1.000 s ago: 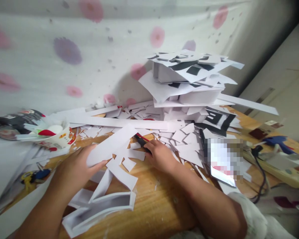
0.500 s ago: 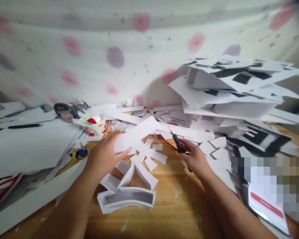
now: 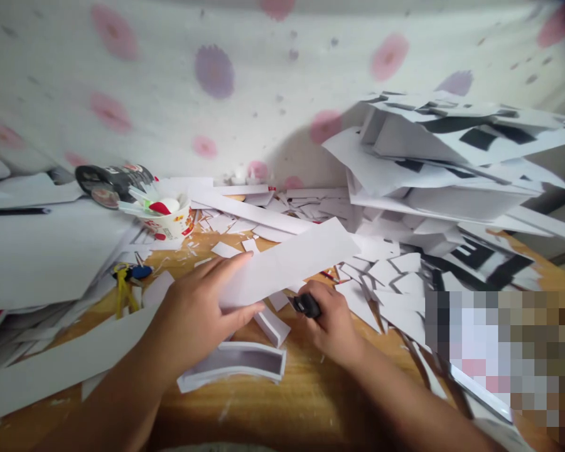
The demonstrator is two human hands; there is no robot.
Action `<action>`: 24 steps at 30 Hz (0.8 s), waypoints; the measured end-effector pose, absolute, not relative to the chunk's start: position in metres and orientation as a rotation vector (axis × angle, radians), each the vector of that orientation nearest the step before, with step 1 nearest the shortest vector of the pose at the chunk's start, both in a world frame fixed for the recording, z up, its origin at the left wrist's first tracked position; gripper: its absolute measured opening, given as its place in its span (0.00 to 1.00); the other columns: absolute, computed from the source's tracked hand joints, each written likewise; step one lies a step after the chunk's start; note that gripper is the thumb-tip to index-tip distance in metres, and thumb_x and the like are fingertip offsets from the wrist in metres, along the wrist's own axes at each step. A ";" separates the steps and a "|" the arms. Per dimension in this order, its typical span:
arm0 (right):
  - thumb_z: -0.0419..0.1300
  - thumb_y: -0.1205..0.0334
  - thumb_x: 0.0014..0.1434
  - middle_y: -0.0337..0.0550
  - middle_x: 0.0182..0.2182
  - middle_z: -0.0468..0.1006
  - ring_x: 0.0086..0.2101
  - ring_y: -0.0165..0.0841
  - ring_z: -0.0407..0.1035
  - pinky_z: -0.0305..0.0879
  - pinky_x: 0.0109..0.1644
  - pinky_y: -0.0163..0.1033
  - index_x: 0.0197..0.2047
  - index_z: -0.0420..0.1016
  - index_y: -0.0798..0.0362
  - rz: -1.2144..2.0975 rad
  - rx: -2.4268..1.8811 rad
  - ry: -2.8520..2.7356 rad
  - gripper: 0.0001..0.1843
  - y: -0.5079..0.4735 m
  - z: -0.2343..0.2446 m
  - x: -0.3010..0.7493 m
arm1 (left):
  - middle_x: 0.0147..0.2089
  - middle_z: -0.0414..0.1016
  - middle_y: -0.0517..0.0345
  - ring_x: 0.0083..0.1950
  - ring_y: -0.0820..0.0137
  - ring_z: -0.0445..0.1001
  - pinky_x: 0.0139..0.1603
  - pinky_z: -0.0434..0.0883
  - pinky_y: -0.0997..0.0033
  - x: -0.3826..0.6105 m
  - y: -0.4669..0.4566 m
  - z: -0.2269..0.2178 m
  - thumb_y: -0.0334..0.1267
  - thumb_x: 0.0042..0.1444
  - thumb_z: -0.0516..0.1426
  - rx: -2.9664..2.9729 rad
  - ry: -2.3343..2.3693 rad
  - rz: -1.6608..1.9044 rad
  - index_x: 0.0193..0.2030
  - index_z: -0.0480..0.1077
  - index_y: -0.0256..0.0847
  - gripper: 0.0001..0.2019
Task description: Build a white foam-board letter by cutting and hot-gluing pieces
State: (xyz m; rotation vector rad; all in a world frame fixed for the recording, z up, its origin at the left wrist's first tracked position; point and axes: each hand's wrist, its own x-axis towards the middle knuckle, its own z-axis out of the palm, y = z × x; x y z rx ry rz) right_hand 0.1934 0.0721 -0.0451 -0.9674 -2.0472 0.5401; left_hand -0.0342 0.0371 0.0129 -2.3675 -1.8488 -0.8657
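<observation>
Flowery cloth [image 3: 216,75] hangs behind a wooden table [image 3: 311,402] that's basically buried in paper. The person's left hand [image 3: 193,314] pinches the near end of a long white paper strip [image 3: 292,260], thumb under and fingers flat on top. The strip sits over the middle of the table and angles toward the back right.

The right hand [image 3: 332,323] is curled shut around a small black cutter [image 3: 306,306], just under the strip's near edge. No blade is showing, so it's hard to say if it's out. It looks like the lining-up stage, strip in one hand and cutter in the other. Any cut would need the strip held flat and the left fingers kept off the line.

A folded white card shape [image 3: 235,364] lies right below the hands, and loose scraps [image 3: 386,276] crowd the right side. A leaning paper stack [image 3: 452,163] fills the back right corner. A paper cup [image 3: 169,220] and some keys [image 3: 127,276] are off toward the left edge.
</observation>
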 end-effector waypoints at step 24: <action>0.53 0.71 0.48 0.45 0.31 0.78 0.32 0.37 0.71 0.65 0.36 0.38 0.38 0.69 0.51 0.518 -0.961 -2.015 0.13 0.074 -0.052 0.188 | 0.53 0.77 0.52 0.50 0.56 0.77 0.48 0.73 0.60 -0.029 0.034 0.013 0.50 0.53 0.62 -2.445 -1.804 -0.870 0.60 0.65 0.45 0.29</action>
